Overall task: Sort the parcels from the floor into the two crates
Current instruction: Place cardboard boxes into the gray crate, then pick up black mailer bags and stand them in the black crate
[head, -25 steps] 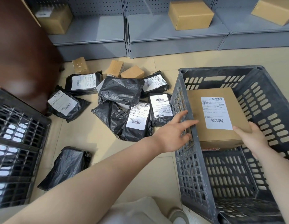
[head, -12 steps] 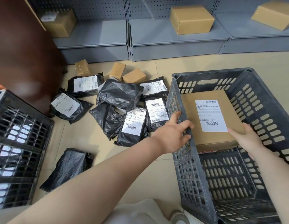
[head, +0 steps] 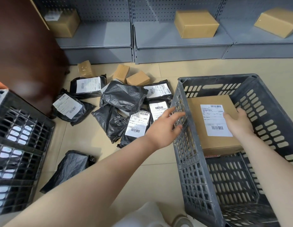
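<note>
The box lies in the crate, seemingly under the right hand.

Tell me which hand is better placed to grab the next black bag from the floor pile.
Left. The left hand hovers open outside the grey plastic crate, right beside the labelled black plastic mailer bags; the right hand rests inside on the brown cardboard box.

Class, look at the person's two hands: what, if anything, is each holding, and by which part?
The left hand holds nothing; its fingers are spread beside the grey crate wall. The right hand rests open on the cardboard box, at its right edge.
</note>
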{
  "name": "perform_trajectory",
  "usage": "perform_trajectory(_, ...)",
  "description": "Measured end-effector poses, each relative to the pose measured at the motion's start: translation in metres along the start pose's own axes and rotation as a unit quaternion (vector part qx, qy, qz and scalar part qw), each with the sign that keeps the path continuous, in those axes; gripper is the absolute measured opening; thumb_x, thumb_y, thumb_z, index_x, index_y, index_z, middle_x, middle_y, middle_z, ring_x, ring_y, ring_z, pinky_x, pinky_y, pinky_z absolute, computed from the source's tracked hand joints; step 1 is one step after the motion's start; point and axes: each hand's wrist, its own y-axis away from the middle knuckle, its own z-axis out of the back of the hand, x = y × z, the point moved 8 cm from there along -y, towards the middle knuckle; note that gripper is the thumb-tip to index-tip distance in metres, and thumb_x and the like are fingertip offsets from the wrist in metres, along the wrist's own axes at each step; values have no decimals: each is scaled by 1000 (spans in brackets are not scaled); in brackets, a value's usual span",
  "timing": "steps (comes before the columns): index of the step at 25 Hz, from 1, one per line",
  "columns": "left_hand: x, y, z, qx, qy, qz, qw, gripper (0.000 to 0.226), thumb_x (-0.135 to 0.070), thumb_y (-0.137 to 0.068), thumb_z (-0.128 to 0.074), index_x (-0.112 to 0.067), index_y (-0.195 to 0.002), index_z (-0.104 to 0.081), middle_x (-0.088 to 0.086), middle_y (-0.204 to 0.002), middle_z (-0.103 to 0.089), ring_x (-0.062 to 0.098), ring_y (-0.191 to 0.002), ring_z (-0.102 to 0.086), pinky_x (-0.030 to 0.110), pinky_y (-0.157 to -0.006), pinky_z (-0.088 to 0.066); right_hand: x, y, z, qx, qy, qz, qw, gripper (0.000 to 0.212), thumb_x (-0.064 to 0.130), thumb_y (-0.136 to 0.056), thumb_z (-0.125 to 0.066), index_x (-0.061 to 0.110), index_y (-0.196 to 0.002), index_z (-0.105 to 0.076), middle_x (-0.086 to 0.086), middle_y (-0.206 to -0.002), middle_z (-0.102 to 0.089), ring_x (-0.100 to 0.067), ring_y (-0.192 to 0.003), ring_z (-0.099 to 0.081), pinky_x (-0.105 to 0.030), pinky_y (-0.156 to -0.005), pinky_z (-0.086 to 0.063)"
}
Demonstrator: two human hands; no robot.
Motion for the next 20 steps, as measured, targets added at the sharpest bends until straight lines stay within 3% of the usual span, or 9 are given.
perform_trajectory(3, 16, 1, 21, -12, -5, 31, 999, 49, -30, -99, -49, -31, -147, -37, -1, -161, -18, 24, -132, -45, 31, -111, -33, 47, 9, -15, 12, -33, 39, 999, 58, 44, -98, -49, 24, -149, -32, -4, -145, -49, -28, -115, -52, -35, -85, -38)
perform_trajectory(7, 48, 6, 48, -26, -14, 80, 996, 54, -32, -98, -49, -26, -149, -33, -2, -161, -18, 20, -143, -30, 29, -113, -26, 112, 25, -45, 40, -102, 88, 990, 62, 42, -97, -53, 20, -151, -32, -4, -153, -40, -26, -136, -43, -39, -107, -37)
perform_trajectory(10, 76, 12, 68, -34, -25, 119, 992, 56, -32, -98, -48, -22, -150, -32, 0, -160, -20, 21, -144, -28, 34, -117, -25, 158, 41, -66, 47, -100, 150, 982, 56, 36, -98, -55, 16, -147, -38, -7, -149, -46, -25, -134, -45, -36, -107, -36)
perform_trajectory(13, 108, 19, 83, -39, -2, 176, 984, 57, -30, -97, -47, -22, -151, -31, 2, -157, -25, 23, -141, -34, 34, -114, -29, 197, 61, -91, 52, -72, 227, 970, 49, 25, -97, -56, 13, -143, -43, -5, -145, -50, -21, -133, -47, -25, -102, -31)
perform_trajectory(15, 130, 25, 89, -43, 28, 224, 973, 57, -30, -96, -47, -24, -151, -31, 5, -155, -29, 24, -135, -40, 34, -110, -34, 212, 72, -114, 70, -56, 266, 960, 48, 23, -96, -57, 14, -142, -46, -3, -144, -51, -20, -133, -46, -25, -105, -31)
perform_trajectory(17, 152, 29, 95, -51, 40, 262, 963, 58, -30, -94, -46, -25, -150, -32, 7, -152, -33, 27, -129, -46, 35, -103, -40, 218, 76, -140, 91, -35, 273, 957, 47, 23, -94, -57, 17, -140, -47, -2, -143, -52, -21, -132, -47, -29, -106, -34)
perform_trajectory(20, 183, 33, 100, -45, 56, 308, 949, 57, -31, -92, -46, -24, -147, -36, 13, -143, -42, 40, -120, -54, 45, -95, -48, 219, 77, -178, 122, -6, 256, 959, 44, 20, -95, -55, 18, -139, -50, -3, -143, -52, -20, -128, -49, -23, -97, -34)
